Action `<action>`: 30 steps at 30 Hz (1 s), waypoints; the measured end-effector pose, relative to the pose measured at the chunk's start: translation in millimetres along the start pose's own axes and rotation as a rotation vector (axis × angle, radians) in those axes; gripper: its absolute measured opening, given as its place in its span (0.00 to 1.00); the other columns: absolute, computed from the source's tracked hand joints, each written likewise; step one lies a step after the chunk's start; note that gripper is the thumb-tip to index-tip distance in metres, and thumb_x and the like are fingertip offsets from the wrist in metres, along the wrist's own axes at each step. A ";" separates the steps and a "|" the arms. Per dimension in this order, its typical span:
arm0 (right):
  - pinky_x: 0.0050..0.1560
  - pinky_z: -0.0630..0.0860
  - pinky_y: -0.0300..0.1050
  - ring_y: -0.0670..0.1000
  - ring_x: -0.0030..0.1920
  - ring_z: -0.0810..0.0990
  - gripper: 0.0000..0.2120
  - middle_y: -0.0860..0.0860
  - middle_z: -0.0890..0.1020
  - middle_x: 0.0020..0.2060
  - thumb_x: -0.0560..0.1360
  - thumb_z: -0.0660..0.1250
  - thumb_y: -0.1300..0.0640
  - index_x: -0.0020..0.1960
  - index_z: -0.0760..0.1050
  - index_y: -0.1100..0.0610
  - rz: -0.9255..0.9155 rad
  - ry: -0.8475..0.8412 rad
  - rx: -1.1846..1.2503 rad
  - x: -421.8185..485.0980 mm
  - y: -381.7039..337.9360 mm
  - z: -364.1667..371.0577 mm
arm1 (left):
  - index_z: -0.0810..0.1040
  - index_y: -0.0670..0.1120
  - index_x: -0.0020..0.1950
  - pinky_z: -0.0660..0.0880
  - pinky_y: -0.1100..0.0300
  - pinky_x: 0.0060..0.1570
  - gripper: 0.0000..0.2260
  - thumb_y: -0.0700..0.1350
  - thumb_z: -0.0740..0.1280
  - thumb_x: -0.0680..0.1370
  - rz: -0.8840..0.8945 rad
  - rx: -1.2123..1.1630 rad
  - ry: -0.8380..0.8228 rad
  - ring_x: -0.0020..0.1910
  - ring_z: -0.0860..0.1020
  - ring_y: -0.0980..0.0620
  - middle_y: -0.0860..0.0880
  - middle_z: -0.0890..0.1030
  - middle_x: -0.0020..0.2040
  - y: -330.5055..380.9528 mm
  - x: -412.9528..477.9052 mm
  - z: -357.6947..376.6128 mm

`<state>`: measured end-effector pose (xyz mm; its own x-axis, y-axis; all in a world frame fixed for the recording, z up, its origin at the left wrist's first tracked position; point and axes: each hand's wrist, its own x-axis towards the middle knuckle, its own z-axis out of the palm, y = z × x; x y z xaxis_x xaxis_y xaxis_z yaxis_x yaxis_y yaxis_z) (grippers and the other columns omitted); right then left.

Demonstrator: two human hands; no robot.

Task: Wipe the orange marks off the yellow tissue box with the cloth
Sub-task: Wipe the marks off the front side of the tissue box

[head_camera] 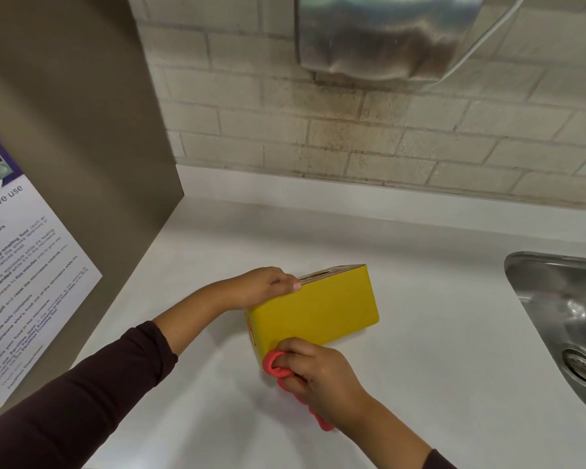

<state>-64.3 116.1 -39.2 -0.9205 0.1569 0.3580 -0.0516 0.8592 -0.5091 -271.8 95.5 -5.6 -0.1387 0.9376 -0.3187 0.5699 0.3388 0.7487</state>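
A yellow tissue box [322,308] stands on its long side on the white counter [437,350], its slot facing up and away. Orange marks [252,331] show on its narrow left end. My left hand [268,287] grips the box's top left corner and holds it steady. My right hand [318,374] is closed around a bunched red cloth [274,365], which presses against the lower left corner of the box. A tail of the cloth hangs out below my wrist.
A steel sink [562,319] with its drain lies at the right. A tall brown panel [82,147] bearing a printed microwave notice [17,282] stands at the left. A metal dispenser [383,35] hangs on the brick wall behind.
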 end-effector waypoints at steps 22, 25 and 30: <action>0.43 0.79 0.51 0.58 0.45 0.83 0.14 0.62 0.84 0.43 0.77 0.51 0.66 0.48 0.76 0.64 0.916 0.635 1.551 -46.5 8.2 -20.3 | 0.79 0.49 0.60 0.67 0.83 0.37 0.15 0.53 0.59 0.79 0.003 -0.063 0.116 0.40 0.74 0.73 0.64 0.76 0.44 -1.8 -1.3 2.0; 0.47 0.77 0.52 0.57 0.44 0.81 0.13 0.61 0.82 0.42 0.76 0.52 0.66 0.46 0.76 0.63 0.944 0.516 1.325 -51.0 15.5 -23.1 | 0.79 0.48 0.58 0.67 0.82 0.38 0.16 0.54 0.59 0.79 0.023 -0.035 0.125 0.42 0.74 0.65 0.57 0.79 0.46 -4.3 -0.9 4.0; 0.44 0.72 0.29 0.44 0.44 0.80 0.17 0.48 0.83 0.44 0.75 0.55 0.72 0.45 0.79 0.56 0.855 0.314 0.725 -53.7 26.9 -28.6 | 0.79 0.46 0.58 0.66 0.82 0.39 0.16 0.53 0.58 0.80 0.037 -0.008 0.112 0.42 0.74 0.65 0.54 0.78 0.47 -3.7 -1.2 4.7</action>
<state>-5.2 144.8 -49.7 -0.6313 0.7513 -0.1925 0.2369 -0.0496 -0.9703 -269.9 92.7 -10.7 -0.2072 0.9523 -0.2242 0.5701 0.3038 0.7633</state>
